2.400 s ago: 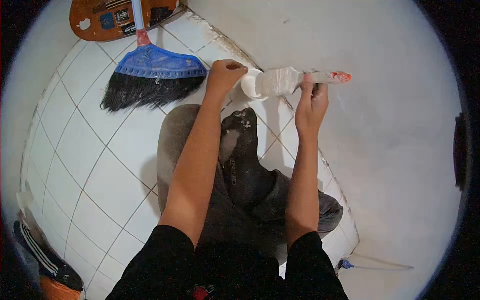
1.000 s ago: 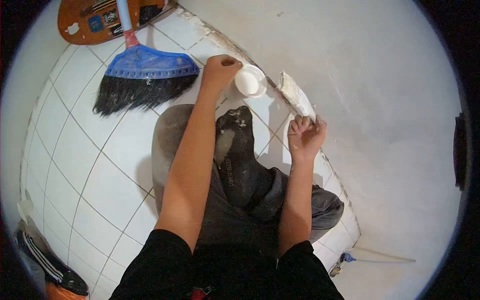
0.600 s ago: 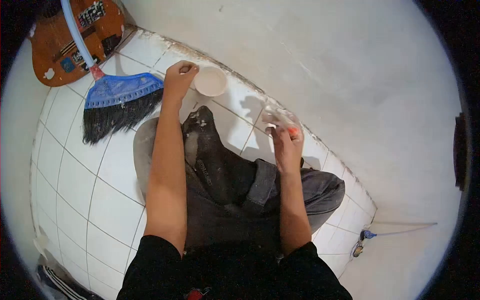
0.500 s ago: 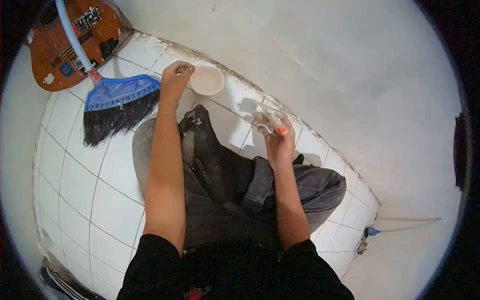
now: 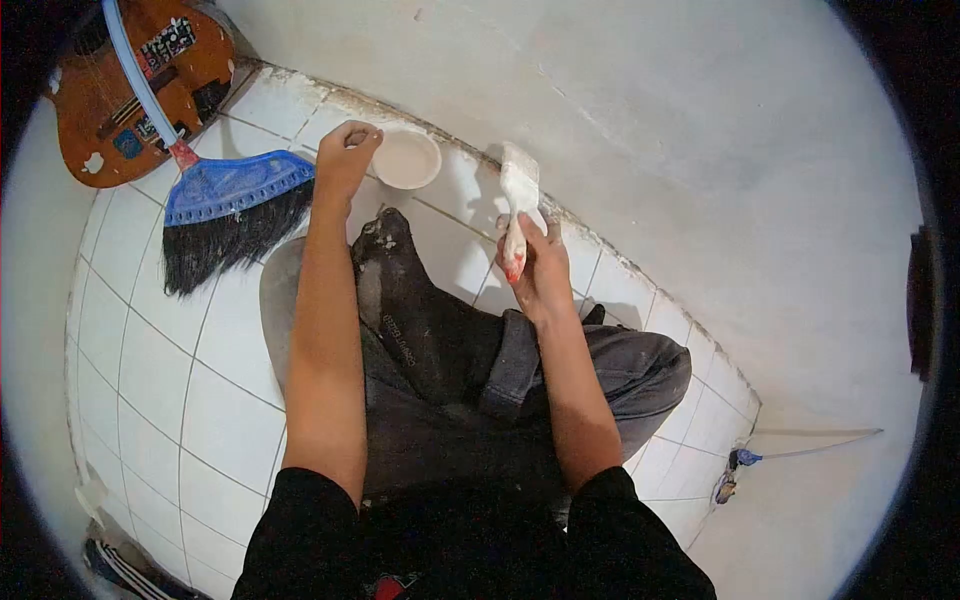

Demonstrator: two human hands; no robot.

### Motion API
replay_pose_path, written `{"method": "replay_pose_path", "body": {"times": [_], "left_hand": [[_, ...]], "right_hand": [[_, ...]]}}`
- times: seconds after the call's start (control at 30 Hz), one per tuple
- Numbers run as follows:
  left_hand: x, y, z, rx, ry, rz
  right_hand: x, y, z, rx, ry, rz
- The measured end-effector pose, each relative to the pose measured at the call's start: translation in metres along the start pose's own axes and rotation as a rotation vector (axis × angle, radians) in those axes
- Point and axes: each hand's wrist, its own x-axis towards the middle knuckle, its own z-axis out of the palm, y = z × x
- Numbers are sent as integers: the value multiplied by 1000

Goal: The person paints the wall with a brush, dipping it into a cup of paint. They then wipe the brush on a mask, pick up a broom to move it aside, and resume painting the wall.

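Note:
A white-coated paintbrush (image 5: 520,190) with a red handle tip is held in my right hand (image 5: 537,260), its bristles pointing up toward the wall. My left hand (image 5: 348,155) is closed at the rim of a round bowl (image 5: 407,160) of pale liquid, thumb and fingers together. Whether the fingers pinch the rim is hard to make out. The bowl is near the foot of the wall, beyond my dark-socked foot (image 5: 388,245).
A blue broom (image 5: 240,185) with black bristles leans at the left, in front of a brown guitar (image 5: 140,95) with stickers. The pale wall (image 5: 700,150) rises along the right. A striped shoe (image 5: 125,570) lies at the lower left.
The brush in my right hand has turned, so its white bristles now point up and its full length shows. The left hand and bowl appear slightly further left as the view shifted.

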Motion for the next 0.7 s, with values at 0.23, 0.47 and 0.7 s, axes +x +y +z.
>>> {"method": "replay_pose_path", "body": {"times": [0.23, 0.47, 0.7], "left_hand": [[-6, 11, 0, 15, -9, 6], [-2, 7, 1, 0, 18, -14], [0, 2, -1, 0, -4, -12]], "right_hand": [[11, 4, 14, 63, -23, 16], [23, 9, 19, -3, 0, 74], [38, 11, 24, 167, -85, 157]]}}
